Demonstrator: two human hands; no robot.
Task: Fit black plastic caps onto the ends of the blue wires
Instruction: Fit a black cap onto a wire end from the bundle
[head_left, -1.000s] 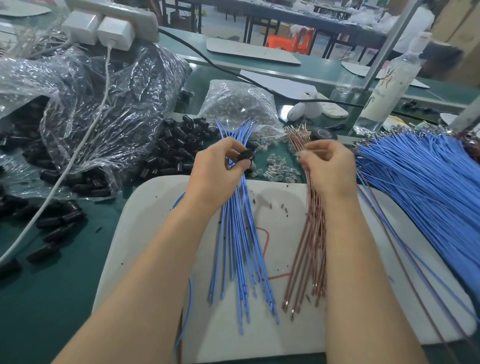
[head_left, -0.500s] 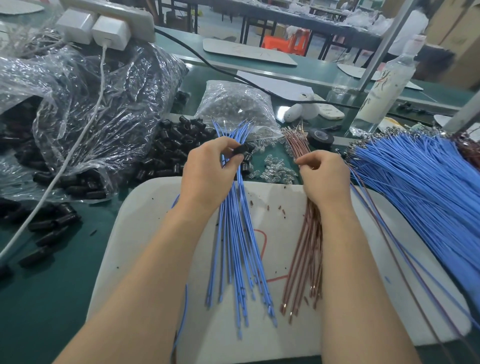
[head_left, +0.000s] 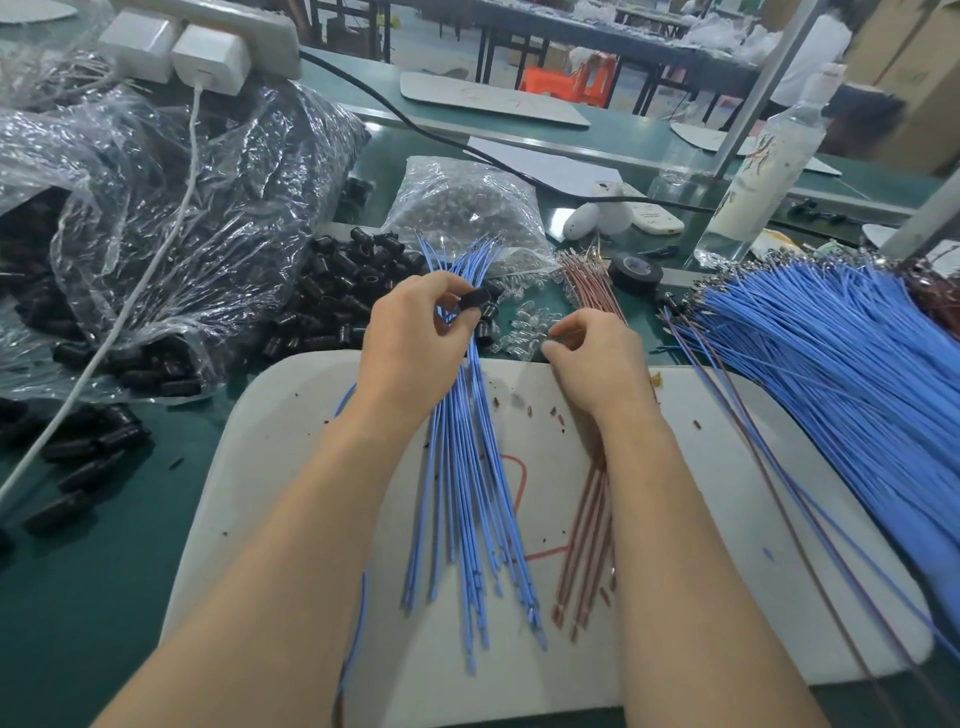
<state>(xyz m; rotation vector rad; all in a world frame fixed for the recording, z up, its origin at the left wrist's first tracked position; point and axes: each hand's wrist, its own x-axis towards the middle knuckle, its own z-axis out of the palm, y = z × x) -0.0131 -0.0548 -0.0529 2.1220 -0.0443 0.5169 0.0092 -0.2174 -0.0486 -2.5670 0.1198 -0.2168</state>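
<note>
A black cap (head_left: 475, 300) is pinched between the thumb and forefinger of the left hand (head_left: 415, 343), above the far part of the blue wires (head_left: 467, 493), which lie fanned on a white board (head_left: 270, 493). The right hand (head_left: 597, 364) sits just beside it. Its fingers (head_left: 558, 345) are curled with the tips together, and whether they hold anything cannot be told. Loose caps (head_left: 353, 291) are heaped behind the board. A large clear bag (head_left: 208, 208) on the left holds more caps, and a smaller bag (head_left: 467, 202) holds small transparent parts. Both bags lie on the green surface (head_left: 78, 571).
</note>
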